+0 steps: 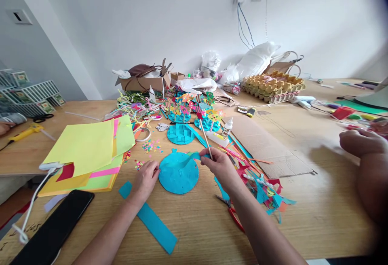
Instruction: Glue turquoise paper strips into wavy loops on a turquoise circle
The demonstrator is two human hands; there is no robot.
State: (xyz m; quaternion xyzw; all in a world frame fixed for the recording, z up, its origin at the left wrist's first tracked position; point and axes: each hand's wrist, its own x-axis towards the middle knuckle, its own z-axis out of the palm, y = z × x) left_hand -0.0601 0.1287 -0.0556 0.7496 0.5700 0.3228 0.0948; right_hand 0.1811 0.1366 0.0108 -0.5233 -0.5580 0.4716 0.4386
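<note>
A round blue paper disc [178, 182] lies on the table in front of me. My left hand [147, 179] is closed at the disc's left edge, fingertips pinched on what looks like the end of a thin blue paper strip [194, 157]. That strip runs across the disc to my right hand [218, 163], which pinches its other end. A thin pale stick [206, 135] also stands up out of my right fingers. Beneath my left forearm lies a wider blue strip [159, 226]. Red-handled scissors [234, 215] sit partly under my right forearm.
Colored paper sheets [81, 143] and a black phone [57, 224] lie left. Behind are a woven blue disc [180, 134], decorated discs and a glue bottle [227, 126]. Paper scraps [266, 194], cardboard [266, 145] and another person's hand [362, 141] are right.
</note>
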